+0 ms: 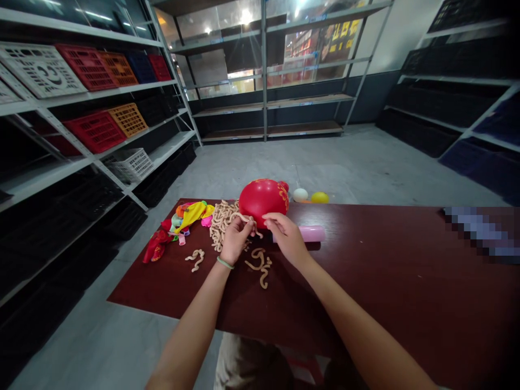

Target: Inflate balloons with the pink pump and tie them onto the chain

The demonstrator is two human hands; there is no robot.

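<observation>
My left hand is closed, pinching a beige curly strand whose ends stick out past the fingers. Close to its right, my right hand has loosely bent fingers reaching toward the front of a red inflated balloon with gold print; no object shows in them. A pile of similar beige strands lies beside the balloon, partly behind my left hand. Several loose strands are on the table below my hands, and a few more curly pieces lie to the left. Partly behind my right hand is a pink cylinder.
Limp coloured balloons and red ones lie at the left of the dark red table. White and yellow balloons show beyond its far edge. Shelves with crates stand left. A blurred patch covers something right.
</observation>
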